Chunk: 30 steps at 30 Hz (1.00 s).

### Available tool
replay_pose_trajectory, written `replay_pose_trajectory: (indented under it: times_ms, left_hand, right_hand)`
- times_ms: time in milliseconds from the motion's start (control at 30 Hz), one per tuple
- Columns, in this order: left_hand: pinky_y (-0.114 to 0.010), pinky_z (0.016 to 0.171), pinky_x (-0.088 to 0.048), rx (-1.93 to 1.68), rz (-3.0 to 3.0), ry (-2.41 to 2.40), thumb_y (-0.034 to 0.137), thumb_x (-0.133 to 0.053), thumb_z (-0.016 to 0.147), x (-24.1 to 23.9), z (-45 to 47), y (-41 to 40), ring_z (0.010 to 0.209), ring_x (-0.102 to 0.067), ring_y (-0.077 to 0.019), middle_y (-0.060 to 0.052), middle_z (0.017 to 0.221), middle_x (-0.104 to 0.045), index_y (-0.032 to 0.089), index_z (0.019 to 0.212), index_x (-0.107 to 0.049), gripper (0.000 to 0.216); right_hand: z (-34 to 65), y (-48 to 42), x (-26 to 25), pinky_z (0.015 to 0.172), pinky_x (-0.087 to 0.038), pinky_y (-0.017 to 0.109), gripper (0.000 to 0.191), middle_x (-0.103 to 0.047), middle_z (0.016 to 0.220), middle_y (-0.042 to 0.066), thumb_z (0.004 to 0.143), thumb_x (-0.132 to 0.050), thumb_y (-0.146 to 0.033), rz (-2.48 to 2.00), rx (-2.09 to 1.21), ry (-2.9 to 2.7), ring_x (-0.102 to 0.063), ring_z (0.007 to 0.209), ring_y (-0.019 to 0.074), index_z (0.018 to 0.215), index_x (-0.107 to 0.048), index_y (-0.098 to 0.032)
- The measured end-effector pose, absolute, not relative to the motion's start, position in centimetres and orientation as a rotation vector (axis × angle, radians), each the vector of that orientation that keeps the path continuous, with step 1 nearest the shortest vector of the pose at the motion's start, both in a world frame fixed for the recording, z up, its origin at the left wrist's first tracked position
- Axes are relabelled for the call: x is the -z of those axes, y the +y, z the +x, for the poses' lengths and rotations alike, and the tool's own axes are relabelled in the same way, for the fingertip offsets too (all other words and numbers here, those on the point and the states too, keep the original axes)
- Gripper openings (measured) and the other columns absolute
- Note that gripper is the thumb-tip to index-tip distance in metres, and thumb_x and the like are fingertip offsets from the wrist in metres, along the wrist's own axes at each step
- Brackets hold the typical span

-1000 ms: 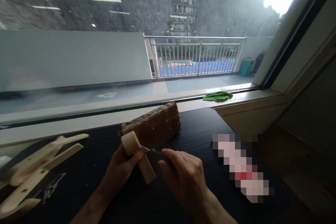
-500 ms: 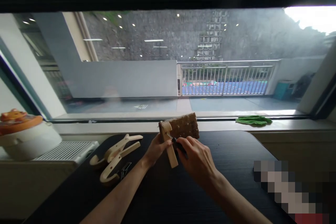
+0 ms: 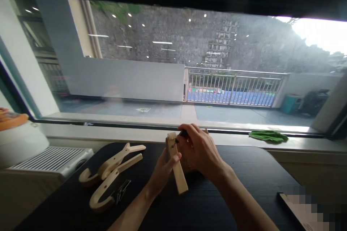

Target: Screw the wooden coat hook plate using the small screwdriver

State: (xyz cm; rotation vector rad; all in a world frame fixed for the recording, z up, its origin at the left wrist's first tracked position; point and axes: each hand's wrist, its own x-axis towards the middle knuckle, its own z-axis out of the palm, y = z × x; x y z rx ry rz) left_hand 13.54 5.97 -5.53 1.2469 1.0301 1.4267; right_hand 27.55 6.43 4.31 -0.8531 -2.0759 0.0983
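My left hand [image 3: 164,171] is closed round a pale wooden bar [image 3: 177,168] that stands tilted on the black table [image 3: 244,187]. At the top end of that bar, my right hand [image 3: 199,149] grips a small dark-handled tool [image 3: 181,135] whose tip touches the wood. The right hand hides most of a brown block behind it. Left of my hands, two curved pale wooden pieces [image 3: 111,173] lie flat on the table.
A few dark metal bits [image 3: 122,190] lie by the curved pieces. A white appliance with an orange lid [image 3: 16,140] and a white grille [image 3: 51,157] stand at the left. A green cloth [image 3: 268,136] rests on the window sill. A blurred object [image 3: 300,209] lies at the table's right corner.
The view has tilted up and pulled back from the window. My right hand has risen to the top of the wooden bar and now covers the brown block.
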Motion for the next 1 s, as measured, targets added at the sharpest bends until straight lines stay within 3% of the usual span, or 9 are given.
replay_pose_trajectory:
  times_ms: [200, 300, 533, 733, 1000]
  left_hand:
    - [-0.033, 0.084, -0.04, -1.387, 1.155, 1.023, 0.035, -0.05, 0.077, 5.2, 13.5, 5.5, 0.103, -0.052, -0.0249, -0.005, 0.113, -0.058, 0.022, 0.119, -0.047, 0.044]
    - [-0.034, 0.084, -0.04, -1.339, 1.138, 1.018, 0.035, -0.05, 0.077, 4.9, 13.6, 5.3, 0.108, -0.048, -0.0265, -0.005, 0.116, -0.056, 0.021, 0.119, -0.048, 0.044]
    - [-0.035, 0.088, -0.038, -1.309, 1.152, 1.073, 0.036, -0.049, 0.077, 4.8, 13.9, 5.2, 0.111, -0.045, -0.027, -0.005, 0.107, -0.061, 0.019, 0.118, -0.05, 0.044]
    - [-0.036, 0.084, -0.041, -1.299, 1.094, 1.055, 0.038, -0.053, 0.074, 5.1, 14.3, 5.3, 0.103, -0.052, -0.0283, -0.007, 0.103, -0.063, 0.017, 0.116, -0.052, 0.047]
    - [-0.036, 0.087, -0.039, -1.288, 1.123, 1.045, 0.036, -0.052, 0.075, 4.8, 14.0, 5.2, 0.108, -0.048, -0.028, -0.006, 0.108, -0.061, 0.019, 0.117, -0.051, 0.045]
  right_hand:
    - [26.5, 7.2, -4.8, 0.066, -0.039, 0.025, 0.031, -0.056, 0.101, 0.004, 0.085, -0.04, -0.026, -0.768, -0.166, -2.116, -0.053, 0.082, 0.0135, 0.116, -0.044, -0.024]
    - [26.7, 7.3, -4.7, 0.065, -0.04, 0.025, 0.035, -0.059, 0.095, 0.002, 0.084, -0.042, -0.026, -0.753, -0.217, -2.121, -0.053, 0.079, 0.0128, 0.119, -0.041, -0.024]
    - [27.5, 8.2, -3.7, 0.063, -0.039, 0.023, 0.024, -0.06, 0.084, 0.001, 0.083, -0.044, -0.027, -0.768, -0.216, -2.028, -0.053, 0.068, 0.0099, 0.106, -0.049, -0.022]
    - [26.9, 9.0, -3.1, 0.061, -0.039, 0.024, 0.026, -0.06, 0.079, 0.003, 0.083, -0.044, -0.03, -0.838, -0.112, -1.928, -0.052, 0.065, 0.0107, 0.106, -0.051, -0.02]
    - [27.3, 8.1, -4.1, 0.071, -0.041, 0.027, 0.034, -0.058, 0.097, 0.006, 0.085, -0.037, -0.021, -0.745, -0.159, -2.032, -0.053, 0.084, 0.0138, 0.118, -0.045, -0.02]
